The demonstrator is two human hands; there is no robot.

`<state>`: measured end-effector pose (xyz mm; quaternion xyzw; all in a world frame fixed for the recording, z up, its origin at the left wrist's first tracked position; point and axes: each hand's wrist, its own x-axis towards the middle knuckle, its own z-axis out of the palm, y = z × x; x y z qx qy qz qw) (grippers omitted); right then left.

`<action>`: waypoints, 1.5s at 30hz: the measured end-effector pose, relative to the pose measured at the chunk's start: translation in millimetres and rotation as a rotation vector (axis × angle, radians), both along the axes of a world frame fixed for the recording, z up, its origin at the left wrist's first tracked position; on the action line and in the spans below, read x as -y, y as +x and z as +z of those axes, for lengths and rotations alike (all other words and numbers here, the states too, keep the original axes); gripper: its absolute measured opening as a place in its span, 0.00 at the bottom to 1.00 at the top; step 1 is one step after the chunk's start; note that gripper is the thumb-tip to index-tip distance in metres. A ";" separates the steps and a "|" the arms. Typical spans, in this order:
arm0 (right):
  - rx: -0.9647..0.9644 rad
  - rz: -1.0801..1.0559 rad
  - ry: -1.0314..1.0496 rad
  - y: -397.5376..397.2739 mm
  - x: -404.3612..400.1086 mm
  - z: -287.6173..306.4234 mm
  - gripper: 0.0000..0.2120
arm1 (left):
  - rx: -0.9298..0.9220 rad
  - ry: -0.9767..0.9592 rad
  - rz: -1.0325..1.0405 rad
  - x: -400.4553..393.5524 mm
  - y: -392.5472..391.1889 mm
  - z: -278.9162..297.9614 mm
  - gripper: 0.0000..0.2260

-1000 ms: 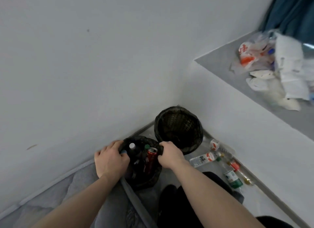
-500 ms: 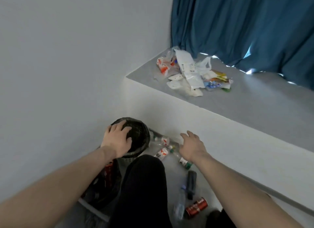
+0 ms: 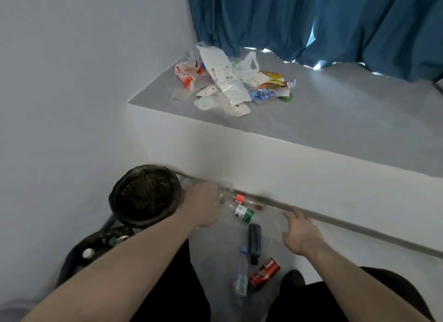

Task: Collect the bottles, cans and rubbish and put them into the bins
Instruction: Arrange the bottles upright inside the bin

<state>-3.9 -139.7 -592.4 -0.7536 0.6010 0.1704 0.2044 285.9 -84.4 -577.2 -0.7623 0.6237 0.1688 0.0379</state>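
Observation:
An empty black mesh bin [image 3: 141, 197] stands in the corner. A second black bin [image 3: 96, 249] at lower left holds bottles and cans. On the floor lie a clear bottle with a green-white label [image 3: 243, 214], a red-labelled bottle [image 3: 239, 198], a dark bottle [image 3: 254, 240], a clear water bottle [image 3: 241, 273] and a red can [image 3: 263, 273]. My left hand [image 3: 203, 205] is blurred, right of the mesh bin over the bottles by the wall; its grip is unclear. My right hand [image 3: 299, 233] hovers with spread fingers, holding nothing, right of the dark bottle.
A pile of wrappers and plastic bags [image 3: 230, 82] lies on the grey ledge [image 3: 335, 120] above. Blue curtains [image 3: 311, 22] hang behind it. A grey baseboard [image 3: 359, 228] runs along the ledge's foot. My dark-clothed legs fill the bottom.
My left hand left the mesh bin's rim and moved right to the bottles by the wall. My right hand shifted right and lower. The view swung further right.

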 end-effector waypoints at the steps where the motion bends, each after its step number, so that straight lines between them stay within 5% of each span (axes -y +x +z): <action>1: 0.004 -0.008 0.019 -1.7 -0.1 -8.3 0.34 | -0.004 0.027 0.004 1.8 -2.7 -8.5 0.26; 8: 0.052 -0.056 0.163 5.0 7.6 -67.5 0.32 | -0.029 0.367 0.006 19.1 -14.2 -66.5 0.27; 15: 0.020 -0.049 0.322 16.3 15.5 -129.3 0.25 | -0.032 0.441 -0.096 58.0 -29.4 -133.9 0.27; 34: 0.132 -0.131 0.610 66.7 32.5 -294.2 0.31 | -0.096 0.575 0.210 139.2 47.6 -299.5 0.26; 45: 0.127 0.087 0.674 82.2 20.3 -338.1 0.26 | 0.058 0.677 0.226 134.9 57.3 -375.6 0.30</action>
